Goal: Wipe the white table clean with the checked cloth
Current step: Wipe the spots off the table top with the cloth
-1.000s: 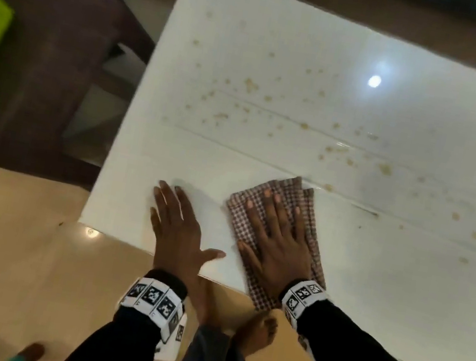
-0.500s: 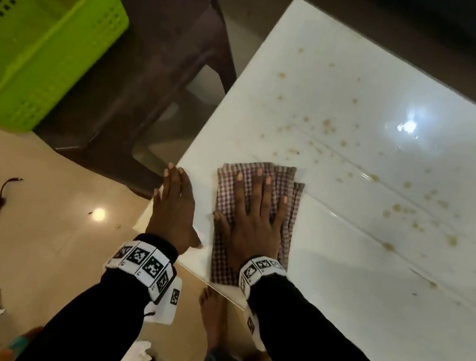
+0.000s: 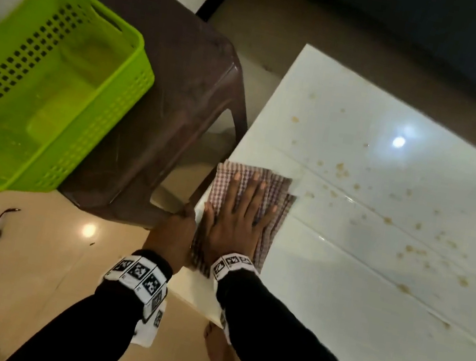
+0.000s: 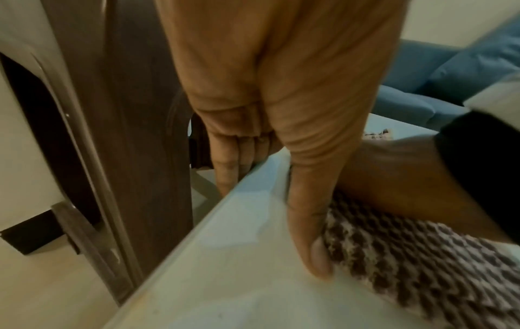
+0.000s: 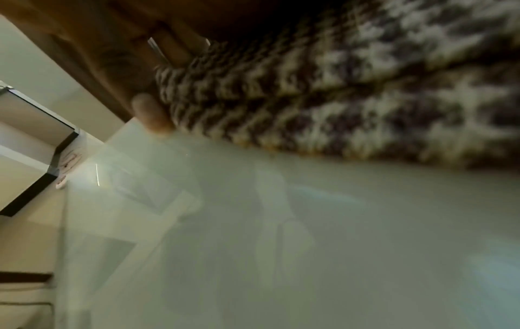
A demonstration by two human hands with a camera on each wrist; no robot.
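The right hand [image 3: 235, 224] lies flat, fingers spread, on the checked cloth [image 3: 275, 193] at the white table [image 3: 368, 299] edge (brown spots dot the top), while the left hand [image 3: 172, 232] grips that edge.

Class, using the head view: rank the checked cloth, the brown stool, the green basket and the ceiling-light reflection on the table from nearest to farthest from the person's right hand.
From the right hand:
1. Checked cloth: directly under the flat palm, at the table's left edge.
2. Brown stool: just left, past the table edge.
3. Light reflection: up and right, on the tabletop.
4. Green basket: far left, on the stool.
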